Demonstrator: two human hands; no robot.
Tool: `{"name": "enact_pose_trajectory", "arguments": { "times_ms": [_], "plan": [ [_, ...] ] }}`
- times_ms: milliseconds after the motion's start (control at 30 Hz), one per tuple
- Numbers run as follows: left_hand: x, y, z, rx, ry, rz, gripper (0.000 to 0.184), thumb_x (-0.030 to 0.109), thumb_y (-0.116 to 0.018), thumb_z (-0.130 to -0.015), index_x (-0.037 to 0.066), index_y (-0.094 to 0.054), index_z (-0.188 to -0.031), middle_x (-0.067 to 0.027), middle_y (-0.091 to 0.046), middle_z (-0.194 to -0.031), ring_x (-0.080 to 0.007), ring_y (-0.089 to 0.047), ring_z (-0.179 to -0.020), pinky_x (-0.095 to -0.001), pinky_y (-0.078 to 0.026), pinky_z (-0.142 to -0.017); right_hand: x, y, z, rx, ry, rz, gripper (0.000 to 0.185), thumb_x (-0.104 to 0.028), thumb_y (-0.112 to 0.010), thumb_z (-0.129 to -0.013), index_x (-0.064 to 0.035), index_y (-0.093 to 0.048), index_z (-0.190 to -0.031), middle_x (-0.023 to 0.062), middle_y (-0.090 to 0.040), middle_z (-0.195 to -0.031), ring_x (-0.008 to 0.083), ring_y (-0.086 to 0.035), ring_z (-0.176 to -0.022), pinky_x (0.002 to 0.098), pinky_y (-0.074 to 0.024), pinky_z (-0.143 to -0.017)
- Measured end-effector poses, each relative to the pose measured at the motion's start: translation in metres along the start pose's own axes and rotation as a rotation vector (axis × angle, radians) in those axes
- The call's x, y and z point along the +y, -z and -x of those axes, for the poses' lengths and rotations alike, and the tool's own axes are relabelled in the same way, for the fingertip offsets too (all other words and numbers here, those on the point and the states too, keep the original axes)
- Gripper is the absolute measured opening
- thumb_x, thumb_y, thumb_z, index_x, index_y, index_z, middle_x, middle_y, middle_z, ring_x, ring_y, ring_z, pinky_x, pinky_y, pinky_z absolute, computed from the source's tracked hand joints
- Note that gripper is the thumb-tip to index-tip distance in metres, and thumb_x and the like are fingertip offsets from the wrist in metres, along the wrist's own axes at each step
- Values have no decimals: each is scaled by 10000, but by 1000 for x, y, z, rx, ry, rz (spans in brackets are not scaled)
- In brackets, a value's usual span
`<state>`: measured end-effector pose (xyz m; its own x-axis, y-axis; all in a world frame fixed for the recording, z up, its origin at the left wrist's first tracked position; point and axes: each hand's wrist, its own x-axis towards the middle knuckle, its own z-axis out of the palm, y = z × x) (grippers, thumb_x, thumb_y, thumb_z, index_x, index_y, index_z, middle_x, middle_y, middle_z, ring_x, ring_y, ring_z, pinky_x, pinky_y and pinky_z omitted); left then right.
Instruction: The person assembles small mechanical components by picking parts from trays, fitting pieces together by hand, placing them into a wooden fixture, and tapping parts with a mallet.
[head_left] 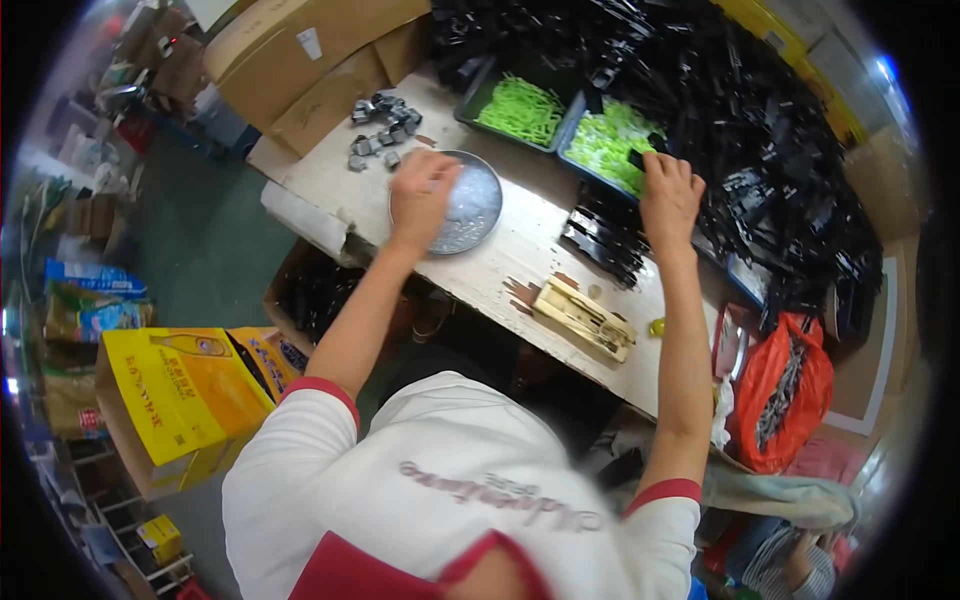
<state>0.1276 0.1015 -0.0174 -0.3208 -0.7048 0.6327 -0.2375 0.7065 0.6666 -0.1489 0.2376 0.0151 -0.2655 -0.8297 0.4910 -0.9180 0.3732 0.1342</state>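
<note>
We have left hand over round tray, fingers blurred, grip we cannot tell; right hand beside bin, pinching black piece.

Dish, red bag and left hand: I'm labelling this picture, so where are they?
Dish [500, 206], head view: its right rim.
Red bag [812, 388], head view: its right side.
Left hand [420, 200], head view: back of the hand.

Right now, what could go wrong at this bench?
1. The left hand is over the round dish, close to the edge of the table: a bump might spill the clear contents.
2. Black pieces heaped beside the green pieces could slide in and mix.
3. The pale fixture sits near the same edge; a knock might drop it.
</note>
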Motion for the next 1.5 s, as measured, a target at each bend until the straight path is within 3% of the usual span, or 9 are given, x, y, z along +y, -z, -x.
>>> {"name": "enact_pose_trajectory", "arguments": {
  "times_ms": [100, 233, 367, 567, 633, 833, 1000, 1333, 1500],
  "plan": [
    [-52, 52, 7, 66, 250, -26, 80, 1, -606, -751, -24, -628, -823, -58, -551, -727, -119, -533, -649, -224, -421, -600, 24, -6, -10, 151, -9, -242, 258, -61, -566, -784, -77, -575, -1041, 45, -612, -957, 241, -559, -871, 344, -422, -783],
    [-82, 66, 4, 38, 293, -54, 89, 12, -600, -765, -21, -635, -841, -59, -545, -718, -113, -535, -609, -222, -425, -573, 62, 8, -35, 270, -592, -1560, 239, -128, -527, -879, -14, -539, -1089, 67, -600, -1067, 163, -563, -949, 268, -424, -839],
    [-88, 47, -18, -132, 336, -288, 197, 190, -647, -731, 3, -650, -792, -168, -615, -755, -288, -607, -666, -359, -477, -621, 106, 30, -39, 478, -614, -1819, 225, -128, -475, -901, -15, -511, -1092, 115, -563, -1118, 187, -531, -1013, 300, -428, -843],
    [-83, 34, -34, -276, 375, -612, 324, 293, -657, -677, -30, -631, -677, -234, -603, -717, -380, -596, -707, -437, -465, -663, 17, 84, 48, -51, -386, -1098, 233, -92, -492, -885, -1, -537, -1095, 76, -568, -1048, 157, -538, -937, 270, -423, -808],
    [-96, 37, -32, -310, 303, -677, 258, 245, -628, -670, -13, -635, -671, -228, -603, -713, -381, -593, -699, -439, -467, -663, -26, 91, 88, -36, -50, -754, 327, 59, -539, -771, -43, -559, -1081, 104, -572, -1020, 250, -542, -954, 300, -417, -811],
    [-101, 57, -19, -188, 311, -526, 242, 197, -601, -672, -17, -638, -779, -206, -609, -774, -351, -596, -747, -411, -469, -698, -92, 78, 161, -152, -12, -468, 399, 60, -524, -699, -61, -556, -1077, 90, -524, -1121, 265, -480, -1021, 397, -318, -899],
    [-39, 64, -14, -196, 315, 18, 168, 81, -606, -800, -2, -609, -945, -57, -581, -833, -111, -546, -705, -222, -445, -637, -102, 66, 165, -187, 21, -402, 431, 23, -527, -716, -68, -521, -1137, 42, -449, -1274, 217, -421, -1149, 415, -248, -983],
    [70, 0, 25, -768, 104, 327, 191, 23, -644, -733, -1, -599, -917, -37, -550, -842, -90, -510, -736, -214, -419, -623, -95, 59, 159, -130, -9, -565, 307, -60, -534, -802, -57, -540, -1109, 57, -505, -1220, 227, -453, -1113, 383, -281, -963],
    [86, -28, 45, -871, -193, 269, 233, 21, -666, -687, 15, -594, -909, -84, -511, -814, -227, -539, -737, -288, -440, -631, -91, 54, 160, 50, -280, -956, 206, -73, -514, -847, -37, -578, -1040, 92, -596, -1053, 246, -523, -959, 324, -345, -862]
  ]
}}
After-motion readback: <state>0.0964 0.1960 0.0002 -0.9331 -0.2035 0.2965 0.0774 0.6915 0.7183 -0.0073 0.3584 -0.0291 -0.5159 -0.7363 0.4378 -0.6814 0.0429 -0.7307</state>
